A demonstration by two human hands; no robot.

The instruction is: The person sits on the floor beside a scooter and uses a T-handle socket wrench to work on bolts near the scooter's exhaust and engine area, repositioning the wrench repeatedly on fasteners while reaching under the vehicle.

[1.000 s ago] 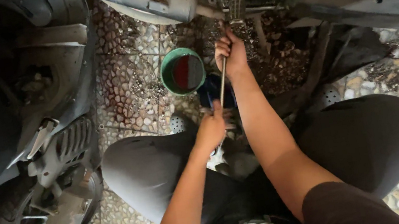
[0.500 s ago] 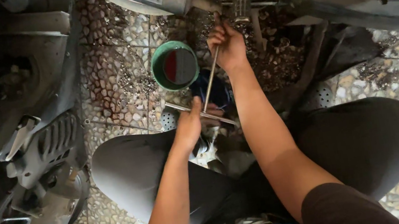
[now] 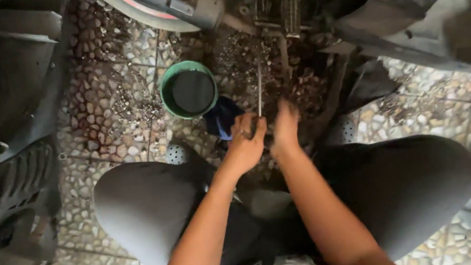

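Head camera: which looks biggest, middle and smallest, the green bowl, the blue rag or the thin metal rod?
1. Green bowl, biggest.
2. Blue rag, partly hidden, so unsure.
3. Metal rod, long but very thin, held by the left hand.

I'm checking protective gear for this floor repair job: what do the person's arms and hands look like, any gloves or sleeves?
Both forearms are bare to past the elbow, with no sleeves in view. The left hand and right hand wear no gloves. No watch or bracelet shows at the wrists; the right hand is motion-blurred, so rings cannot be ruled out.
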